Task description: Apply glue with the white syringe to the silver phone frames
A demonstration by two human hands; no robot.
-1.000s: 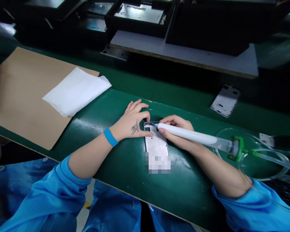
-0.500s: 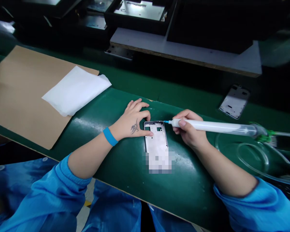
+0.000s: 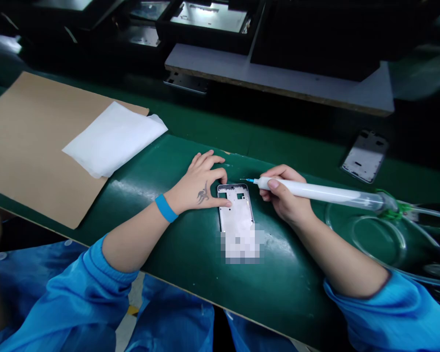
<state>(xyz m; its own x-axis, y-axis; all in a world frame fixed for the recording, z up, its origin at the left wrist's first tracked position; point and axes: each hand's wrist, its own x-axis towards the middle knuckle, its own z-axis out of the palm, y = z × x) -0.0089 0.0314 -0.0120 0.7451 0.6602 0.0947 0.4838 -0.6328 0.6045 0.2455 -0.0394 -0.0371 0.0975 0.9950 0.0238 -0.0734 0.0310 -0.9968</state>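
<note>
Green tabletop (image 3: 190,249) bears a part-pixelated metal frame (image 3: 238,215), left hand (image 3: 203,187) pinching it, right hand (image 3: 292,206) clasping a syringe (image 3: 330,193).

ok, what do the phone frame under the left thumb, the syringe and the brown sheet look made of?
Phone frame: probably metal, pale matte face with a thin shiny rim. Syringe: likely smooth clear plastic, see-through near its back end. Brown sheet: cardboard or heavy paper, can't tell which; matte, even tan.

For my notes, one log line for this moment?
left hand: on frame | right hand: grips syringe | tip: by frame's top edge | white sheet: on brown board
</note>
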